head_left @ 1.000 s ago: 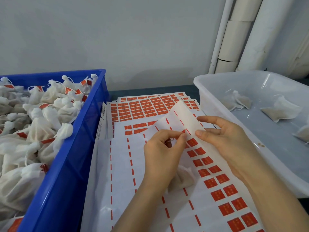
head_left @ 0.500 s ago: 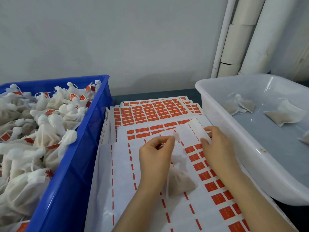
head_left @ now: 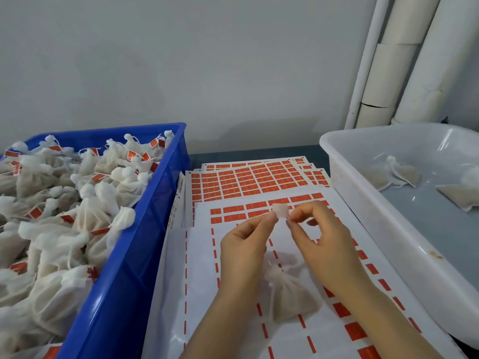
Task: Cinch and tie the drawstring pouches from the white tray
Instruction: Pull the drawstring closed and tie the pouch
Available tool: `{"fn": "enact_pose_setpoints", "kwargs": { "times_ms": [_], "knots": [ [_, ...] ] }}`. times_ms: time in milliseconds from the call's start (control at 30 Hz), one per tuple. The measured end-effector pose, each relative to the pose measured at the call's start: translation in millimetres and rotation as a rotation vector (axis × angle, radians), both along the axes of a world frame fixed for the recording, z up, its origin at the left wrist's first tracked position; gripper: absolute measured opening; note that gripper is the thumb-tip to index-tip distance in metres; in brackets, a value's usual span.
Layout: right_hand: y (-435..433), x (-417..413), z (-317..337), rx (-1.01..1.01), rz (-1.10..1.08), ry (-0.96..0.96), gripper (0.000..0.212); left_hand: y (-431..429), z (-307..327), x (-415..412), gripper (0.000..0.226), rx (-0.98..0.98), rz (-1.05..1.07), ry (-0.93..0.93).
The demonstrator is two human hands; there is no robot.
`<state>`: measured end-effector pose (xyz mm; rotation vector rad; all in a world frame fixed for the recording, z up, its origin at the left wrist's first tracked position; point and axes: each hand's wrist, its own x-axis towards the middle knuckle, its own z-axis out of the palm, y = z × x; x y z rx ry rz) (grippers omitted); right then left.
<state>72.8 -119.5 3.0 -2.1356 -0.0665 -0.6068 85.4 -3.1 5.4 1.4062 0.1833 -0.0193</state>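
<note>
A small filled white mesh pouch (head_left: 290,294) lies on the sticker sheets (head_left: 233,320), between my forearms. Above it, my left hand (head_left: 245,244) and my right hand (head_left: 321,237) meet at the fingertips. Together they pinch a small pale label (head_left: 280,211), one hand on each side of it. Whether the pouch's drawstring runs up to the label is too faint to tell. The white tray (head_left: 388,229) stands to the right, holding a few flat pouches (head_left: 396,174).
A blue crate (head_left: 145,229) on the left is heaped with several tied pouches bearing red labels (head_left: 64,203). More sheets of red labels (head_left: 259,177) lie stacked towards the wall. White pipes (head_left: 404,60) run up the back right corner.
My right hand has let the lifted corner of the sticker sheet fall flat. Both hands have come together higher up and now pinch a single small label between them.
</note>
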Motion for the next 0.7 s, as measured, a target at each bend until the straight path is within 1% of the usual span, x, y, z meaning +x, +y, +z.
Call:
{"fn": "enact_pose_setpoints", "kwargs": {
  "times_ms": [67, 133, 233, 367, 467, 567, 667, 700],
  "knots": [
    [-1.7, -0.1, -1.6, -0.006, -0.011, -0.006, 0.020, -0.5, -1.0, -0.3, 0.012, 0.012, -0.014, -0.002],
    [-0.9, 0.6, -2.2, -0.034, 0.001, -0.020, 0.024, -2.2, -1.0, -1.2, 0.007, 0.020, -0.034, -0.012],
    [-0.2, 2.1, -4.3, -0.070, -0.008, -0.103, 0.028, -4.0, -3.9, -0.1, 0.010, 0.013, -0.016, -0.010],
    [-3.9, 0.7, -4.2, -0.064, -0.019, -0.159, 0.025, -2.3, -4.4, 2.2, 0.015, -0.006, -0.020, 0.004],
    [-6.0, -1.9, -0.3, 0.024, -0.010, -0.113, 0.017, -2.1, -3.3, 2.2, 0.023, -0.017, -0.040, -0.004],
    [-9.6, -3.4, 2.2, 0.212, -0.075, -0.010, 0.012, -1.8, -2.7, 0.6, 0.033, -0.012, -0.084, -0.038],
    [-16.4, -3.5, 1.5, 0.326, -0.144, 0.085, 0.015, 0.2, -2.3, -0.1, 0.019, 0.051, -0.107, -0.127],
    [-18.0, -3.7, 1.2, 0.355, -0.153, 0.113, 0.015, 0.7, -1.7, -0.5, 0.019, 0.066, -0.116, -0.155]
  ]
}}
